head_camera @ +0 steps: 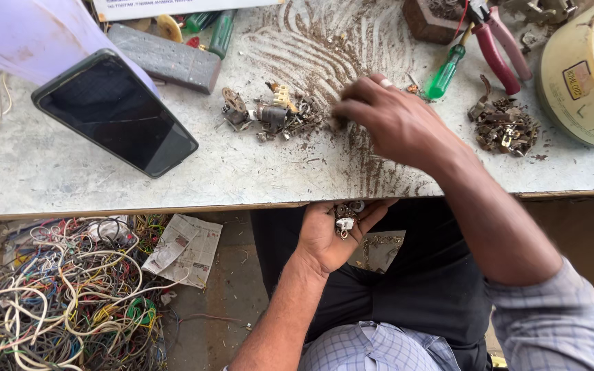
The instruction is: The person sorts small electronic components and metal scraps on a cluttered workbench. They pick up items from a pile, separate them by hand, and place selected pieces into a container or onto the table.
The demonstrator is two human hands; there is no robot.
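While the right hand (393, 120) sweeps across the dusty counter (173, 178) with its fingers bunched and blurred, the left hand (331, 230) waits just under the counter's near edge, palm up and cupped. The step seems best done by dragging the loose bits in short, low strokes toward six o'clock, straight over the edge above the cupped palm, so that nothing skips sideways into the wire tangle (63, 295) on the floor at eight o'clock. The right grip is half closed, fingertips pressed to the surface at the edge of the small metal scrap pile (273, 113), which lies at nine o'clock from that hand; whether any piece is pinched between the fingers cannot be told through the blur. The left grip is open like a shallow bowl and carries a few small metal pieces (345, 218), one pale, resting loose rather than clamped. A second scrap heap (504, 127) sits at three o'clock from the right hand, near a green-handled screwdriver (448, 72), red pliers (500, 51) and a cream tape roll (579, 75). A dark phone (115, 113) leans at ten o'clock.
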